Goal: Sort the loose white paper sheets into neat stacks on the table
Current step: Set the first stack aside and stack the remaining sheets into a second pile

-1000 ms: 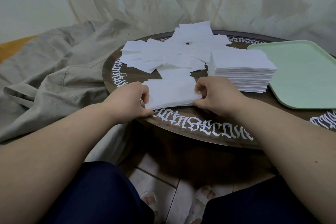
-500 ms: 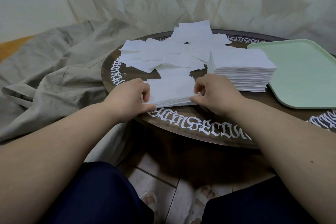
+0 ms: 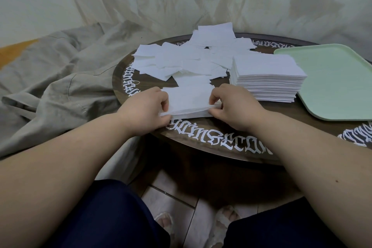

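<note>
A thin stack of white sheets (image 3: 190,100) lies near the front edge of the round dark table (image 3: 221,141). My left hand (image 3: 146,109) grips its left side with curled fingers. My right hand (image 3: 234,106) pinches its right edge between thumb and fingers. Behind it, several loose white sheets (image 3: 187,60) lie scattered and overlapping across the table's middle and back. A tall neat stack of white sheets (image 3: 267,76) stands to the right of my right hand.
A pale green tray (image 3: 338,80) lies on the table's right side, next to the tall stack. Grey crumpled cloth (image 3: 52,86) is heaped to the left of the table. White lettering runs around the table's rim. My knees and feet are below.
Both hands have drawn closer together on the thin stack, squeezing its sides. The right hand's fingers now pinch the stack's right edge a little higher.
</note>
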A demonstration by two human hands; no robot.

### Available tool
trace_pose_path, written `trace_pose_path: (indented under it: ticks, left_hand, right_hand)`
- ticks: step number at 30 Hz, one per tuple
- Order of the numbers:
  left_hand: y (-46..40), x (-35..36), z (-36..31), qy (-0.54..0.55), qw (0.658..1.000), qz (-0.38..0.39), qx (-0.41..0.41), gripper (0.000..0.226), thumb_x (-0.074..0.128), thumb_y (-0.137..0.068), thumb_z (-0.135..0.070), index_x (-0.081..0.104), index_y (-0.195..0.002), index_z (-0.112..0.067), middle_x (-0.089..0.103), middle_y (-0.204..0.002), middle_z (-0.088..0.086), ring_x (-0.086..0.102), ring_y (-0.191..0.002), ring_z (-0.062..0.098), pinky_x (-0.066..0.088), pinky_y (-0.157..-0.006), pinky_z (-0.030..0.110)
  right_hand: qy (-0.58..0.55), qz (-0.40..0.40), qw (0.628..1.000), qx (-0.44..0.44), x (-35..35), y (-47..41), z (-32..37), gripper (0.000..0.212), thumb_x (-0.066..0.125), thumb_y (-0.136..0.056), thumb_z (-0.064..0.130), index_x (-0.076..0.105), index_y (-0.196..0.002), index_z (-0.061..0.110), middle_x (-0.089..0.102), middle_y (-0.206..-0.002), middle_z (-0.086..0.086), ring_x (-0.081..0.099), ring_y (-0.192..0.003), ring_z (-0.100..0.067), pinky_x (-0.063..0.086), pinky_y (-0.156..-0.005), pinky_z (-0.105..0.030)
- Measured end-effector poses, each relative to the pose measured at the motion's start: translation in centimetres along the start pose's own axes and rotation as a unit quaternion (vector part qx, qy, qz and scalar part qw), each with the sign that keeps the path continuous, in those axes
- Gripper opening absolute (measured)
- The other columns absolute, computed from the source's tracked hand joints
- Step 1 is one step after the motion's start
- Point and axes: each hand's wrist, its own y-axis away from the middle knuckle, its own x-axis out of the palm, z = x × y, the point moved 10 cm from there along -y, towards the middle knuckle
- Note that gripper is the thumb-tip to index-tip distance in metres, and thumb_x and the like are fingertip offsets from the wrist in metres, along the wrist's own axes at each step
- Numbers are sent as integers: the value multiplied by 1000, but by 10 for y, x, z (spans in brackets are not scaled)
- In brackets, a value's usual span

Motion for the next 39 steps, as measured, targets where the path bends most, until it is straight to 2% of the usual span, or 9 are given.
trace_pose_path:
  ticks: [7,12,15,20,26,28,32,34,39]
  left_hand:
    - [1,-17,4,20,998,-53,-27,7,62,-81,-24,57,-85,-23,49,-67,-17,52,-74,15,38,-67,28]
    - [0,-19,10,22,995,-92,-35,20,62,-81,-22,67,-101,-25,46,-96,-12,49,-81,11,38,-73,26]
    - [-1,-21,12,64,992,-105,-31,20,64,-85,-20,72,-103,-24,52,-104,-8,52,-79,12,43,-79,26]
    - [2,-31,8,118,983,-142,-13,24,61,-87,-9,74,-103,-21,70,-108,-7,61,-101,12,40,-87,20]
    - [3,-68,-4,109,949,-290,47,25,57,-82,-13,73,-102,-10,70,-110,2,58,-103,10,40,-92,19]
    - [0,-63,0,127,953,-275,25,20,59,-83,-13,71,-99,-13,71,-106,3,62,-98,16,45,-92,28]
    - [-9,-18,11,89,991,-101,-19,16,65,-80,-9,60,-90,-21,70,-102,1,59,-82,17,47,-83,33]
    - [-9,-6,16,91,993,-62,-30,19,66,-77,-9,56,-85,-23,68,-105,-1,57,-84,14,47,-84,32]
    - [-10,-29,6,120,981,-151,13,26,68,-76,-7,50,-77,-27,65,-100,1,58,-82,17,49,-81,35]
  right_hand:
    - [-11,-21,1000,4,-7,0,-2,26,60,-88,31,62,-111,18,60,-105,4,54,-94,-15,38,-77,-26]
    - [7,-21,1000,9,-7,0,-4,23,59,-89,30,64,-109,21,49,-96,7,54,-96,-17,38,-76,-28]
    - [0,-39,999,14,-10,-2,-5,22,56,-91,26,65,-109,19,58,-104,1,56,-98,-19,37,-77,-26]
    - [-74,-77,994,30,-18,0,-8,21,59,-90,20,68,-108,15,67,-104,1,59,-100,-16,36,-78,-20]
    - [-117,-268,956,18,-79,-7,-3,13,64,-83,8,71,-93,7,70,-92,-8,64,-86,-23,48,-84,-33]
    - [-81,-275,958,-14,-81,-11,0,12,63,-82,6,70,-91,6,69,-93,-11,64,-85,-27,49,-82,-36]
    - [-11,-86,996,-17,-21,-9,-9,12,61,-87,16,69,-96,13,65,-101,-4,60,-93,-24,44,-81,-32]
    - [-11,-55,998,-20,-9,-6,-12,10,62,-87,18,68,-94,15,64,-101,-2,59,-93,-24,44,-79,-31]
    - [-33,-133,990,-22,-33,-11,-7,10,61,-87,12,68,-94,10,65,-103,-6,59,-95,-23,44,-84,-31]
